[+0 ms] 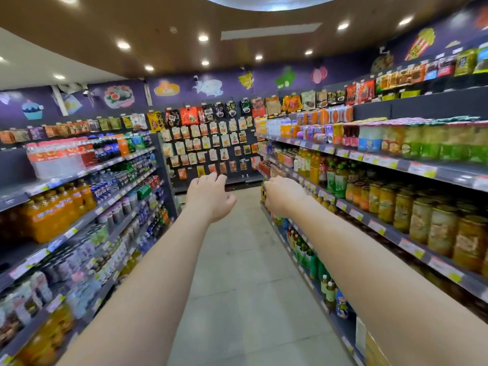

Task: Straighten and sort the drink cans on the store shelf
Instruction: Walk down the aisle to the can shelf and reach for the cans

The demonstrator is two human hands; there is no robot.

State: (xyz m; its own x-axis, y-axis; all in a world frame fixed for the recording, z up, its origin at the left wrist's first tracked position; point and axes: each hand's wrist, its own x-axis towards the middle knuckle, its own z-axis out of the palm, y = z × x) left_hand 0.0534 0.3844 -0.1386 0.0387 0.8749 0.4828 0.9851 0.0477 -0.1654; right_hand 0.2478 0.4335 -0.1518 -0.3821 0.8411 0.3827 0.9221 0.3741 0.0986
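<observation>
- We reach both arms (158,273) straight forward, knuckles up.
- Our left grip (208,196): fingers loosely curled, holding nothing.
- Our right grip (284,198): loosely curled too, empty.

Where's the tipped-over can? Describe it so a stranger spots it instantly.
Take the right-hand shelving, the level above the yellow juice bottles. Toward its far end stands a cluster of purple cans. The tipped can lies on its side at the shelf's front edge, silver end showing, while its neighbours stand upright.
</observation>
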